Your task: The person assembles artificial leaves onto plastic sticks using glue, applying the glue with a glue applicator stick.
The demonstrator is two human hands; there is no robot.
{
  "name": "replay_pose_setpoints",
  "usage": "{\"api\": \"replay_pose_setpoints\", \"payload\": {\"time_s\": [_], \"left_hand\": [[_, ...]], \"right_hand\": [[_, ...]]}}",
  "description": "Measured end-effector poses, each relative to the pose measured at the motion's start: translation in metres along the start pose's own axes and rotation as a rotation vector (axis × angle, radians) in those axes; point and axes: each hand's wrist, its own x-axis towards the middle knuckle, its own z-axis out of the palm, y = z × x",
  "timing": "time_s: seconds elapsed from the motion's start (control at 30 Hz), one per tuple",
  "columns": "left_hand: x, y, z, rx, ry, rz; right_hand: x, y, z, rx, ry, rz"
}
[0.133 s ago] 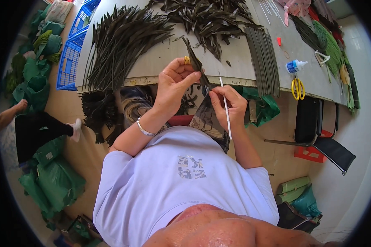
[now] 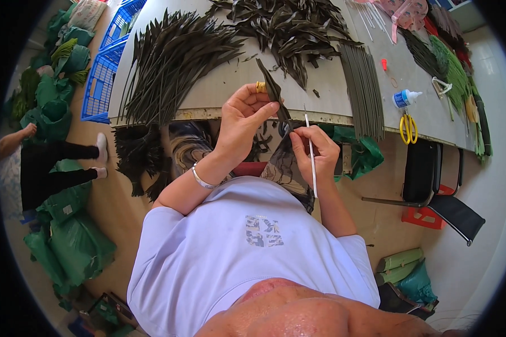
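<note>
My left hand (image 2: pixel 244 118) pinches a long, dark green leaf (image 2: pixel 271 84) between thumb and fingers, its pointed tip rising above them. A yellow band (image 2: pixel 261 87) circles one of its fingers. At the leaf's lower end, my right hand (image 2: pixel 316 150) is closed, thumb and fingertips together. Through its fingers runs a thin white stick (image 2: pixel 312 168) with a narrow pointed upper end. Both hands are held in front of the table's near edge. Many loose dark leaves (image 2: pixel 292 33) lie in a heap beyond them, and stemmed leaves (image 2: pixel 174 67) are bundled to the left.
A row of dark thin stems (image 2: pixel 362 90) overhangs the table edge. To the right are a glue bottle (image 2: pixel 405 99), yellow-handled scissors (image 2: pixel 408 128) and a red cap (image 2: pixel 384 64). Blue crates (image 2: pixel 98 84) stand left of the table; a black chair (image 2: pixel 427 174) is at right. Another person (image 2: pixel 39 168) stands far left.
The view has shifted slightly, and both hands sit a little lower and to the right in it, still on the leaf. The person at far left has changed leg position; both shoes now show.
</note>
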Motion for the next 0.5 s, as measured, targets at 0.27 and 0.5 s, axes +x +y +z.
{"api": "replay_pose_setpoints", "payload": {"time_s": [0.27,0.5], "left_hand": [[0.007,0.008,-0.009,-0.213,-0.132,-0.142],[0.009,-0.002,-0.018,-0.209,-0.193,-0.038]], "right_hand": [[0.009,-0.005,-0.008,0.005,-0.037,0.017],[0.016,-0.013,-0.006,0.152,-0.124,0.047]]}}
